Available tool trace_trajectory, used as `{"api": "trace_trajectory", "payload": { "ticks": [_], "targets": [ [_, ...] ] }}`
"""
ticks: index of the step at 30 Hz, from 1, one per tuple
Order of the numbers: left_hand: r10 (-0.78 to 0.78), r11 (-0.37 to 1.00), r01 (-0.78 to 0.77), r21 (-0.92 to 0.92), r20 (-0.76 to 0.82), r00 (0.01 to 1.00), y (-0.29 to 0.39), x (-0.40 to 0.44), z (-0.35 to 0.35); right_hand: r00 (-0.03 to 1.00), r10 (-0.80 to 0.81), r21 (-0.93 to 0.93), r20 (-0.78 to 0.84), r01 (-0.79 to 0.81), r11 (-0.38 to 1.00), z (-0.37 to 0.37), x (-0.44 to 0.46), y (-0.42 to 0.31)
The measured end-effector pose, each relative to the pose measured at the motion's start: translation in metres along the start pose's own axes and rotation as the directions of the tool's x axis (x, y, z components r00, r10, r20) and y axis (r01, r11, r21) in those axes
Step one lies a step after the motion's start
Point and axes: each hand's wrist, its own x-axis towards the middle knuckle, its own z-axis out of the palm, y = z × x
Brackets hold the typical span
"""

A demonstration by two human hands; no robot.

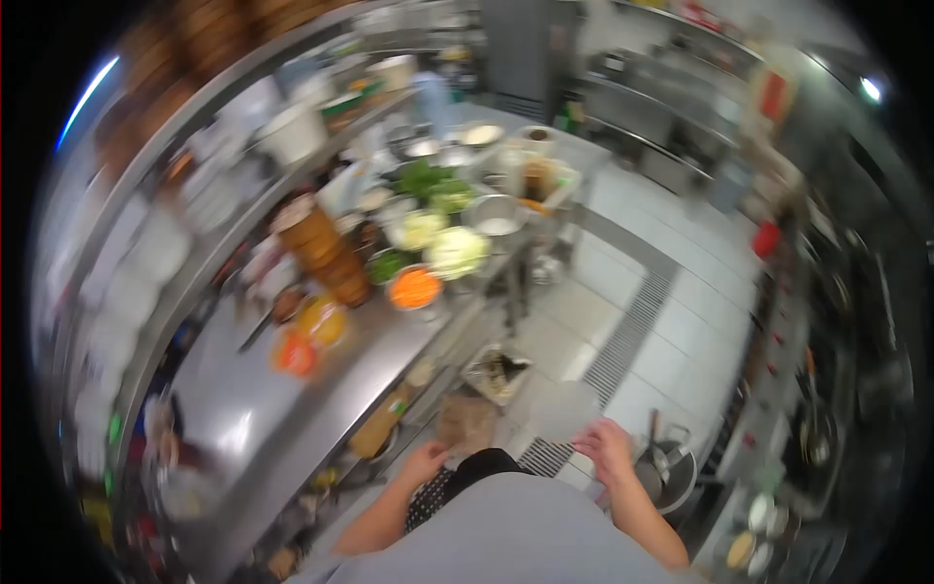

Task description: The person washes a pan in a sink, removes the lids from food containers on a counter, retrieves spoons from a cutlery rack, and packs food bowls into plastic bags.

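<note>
At the bottom centre, my left hand (425, 459) is closed, fingers curled inward, beside the lower left corner of a brown object (467, 424). Blur hides what it holds, if anything. To the right, my right hand (605, 450) is raised over the floor with its fingers bent and fingertips close together. Its fingertips are at the lower edge of a pale, translucent sheet or disc (566, 409); I cannot tell whether they grip it. Between the hands are a dark cloth (486, 465) and my grey top (516, 526).
A steel counter (219, 389) on the left bears shredded carrot (415, 288), cut cabbage (457, 252), greens and stacked steamers (326, 253). A foil-lined tray (497, 374) sits low. Pans (666, 474) are at lower right, a stove (822, 428) beyond, and a drain grate (632, 316) crosses the tiles.
</note>
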Motion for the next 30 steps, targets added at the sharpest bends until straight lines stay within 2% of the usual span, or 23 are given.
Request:
{"api": "trace_trajectory", "payload": {
  "ticks": [1, 2, 3, 4, 5, 6, 7, 9, 11, 14, 16, 18, 20, 22, 23, 25, 27, 29, 30],
  "targets": [
    [0.061, 0.990, -0.056, 0.128, -0.035, 0.998, -0.039, 0.012, 0.009, 1.000, 0.001, 0.010, -0.016, -0.001, 1.000, -0.008, 0.005, 0.000],
    [0.024, 0.948, -0.030, 0.318, 0.023, 0.999, -0.093, 0.033, 0.018, 1.000, 0.003, 0.022, -0.031, -0.002, 1.000, -0.016, 0.009, 0.002],
    [0.195, 0.584, -0.418, 0.696, 0.380, 0.904, -0.141, 0.049, 0.015, 0.998, 0.013, 0.041, -0.056, -0.011, 0.999, -0.018, 0.011, -0.002],
    [0.087, 0.368, -0.510, 0.778, 0.517, 0.851, -0.174, 0.054, 0.016, 0.997, 0.030, 0.058, -0.074, -0.026, 0.998, -0.020, 0.012, -0.005],
    [0.436, 0.417, -0.491, 0.765, 0.306, 0.846, -0.225, 0.057, 0.035, 0.991, 0.010, 0.088, -0.132, 0.002, 0.996, -0.025, 0.015, -0.009],
    [0.069, 0.637, -0.361, 0.682, 0.415, 0.907, -0.248, 0.048, 0.015, 0.991, 0.019, 0.073, -0.133, -0.009, 0.997, -0.030, 0.018, -0.014],
    [-0.101, 0.739, -0.187, 0.647, 0.381, 0.919, -0.234, 0.043, 0.003, 0.991, 0.029, 0.055, -0.129, -0.022, 0.998, -0.037, 0.024, -0.021],
    [-0.209, 0.750, -0.095, 0.655, 0.371, 0.905, -0.198, 0.067, -0.007, 0.980, 0.020, 0.063, -0.197, -0.008, 0.998, -0.055, 0.041, -0.036],
    [-0.235, 0.730, -0.110, 0.674, 0.400, 0.886, -0.163, 0.103, -0.008, 0.971, -0.020, 0.076, -0.240, 0.039, 0.996, -0.067, 0.062, -0.062],
    [-0.182, 0.700, -0.210, 0.683, 0.454, 0.872, -0.097, 0.176, -0.006, 0.933, -0.054, 0.096, -0.357, 0.095, 0.991, -0.082, 0.105, -0.100],
    [-0.072, 0.686, -0.318, 0.654, 0.496, 0.866, -0.040, 0.239, 0.002, 0.898, -0.101, 0.088, -0.428, 0.153, 0.984, -0.085, 0.122, -0.135],
    [0.107, 0.669, -0.446, 0.595, 0.516, 0.850, 0.031, 0.314, 0.017, 0.880, -0.126, 0.106, -0.457, 0.195, 0.975, -0.095, 0.139, -0.165],
    [0.274, 0.680, -0.524, 0.514, 0.484, 0.831, 0.124, 0.385, 0.038, 0.861, -0.143, 0.130, -0.488, 0.234, 0.964, -0.108, 0.153, -0.185],
    [0.214, 0.829, -0.392, 0.399, 0.422, 0.881, 0.275, 0.416, 0.052, 0.801, -0.154, 0.113, -0.578, 0.265, 0.958, -0.124, 0.164, -0.201],
    [0.189, 0.915, -0.326, 0.239, 0.459, 0.868, 0.320, 0.451, 0.066, 0.787, -0.152, 0.123, -0.598, 0.278, 0.953, -0.132, 0.169, -0.205],
    [0.418, 0.816, -0.551, 0.177, 0.477, 0.773, 0.409, 0.496, 0.092, 0.736, -0.157, 0.139, -0.659, 0.324, 0.936, -0.150, 0.179, -0.213],
    [0.476, 0.799, -0.590, 0.112, 0.481, 0.736, 0.495, 0.520, 0.120, 0.698, -0.135, 0.160, -0.704, 0.341, 0.926, -0.168, 0.189, -0.219],
    [0.528, 0.789, -0.613, 0.036, 0.470, 0.707, 0.542, 0.563, 0.158, 0.680, -0.114, 0.182, -0.724, 0.347, 0.920, -0.184, 0.205, -0.225],
    [0.550, 0.771, -0.636, 0.029, 0.474, 0.688, 0.577, 0.552, 0.164, 0.666, -0.099, 0.206, -0.740, 0.364, 0.908, -0.195, 0.213, -0.228]
  ]
}}
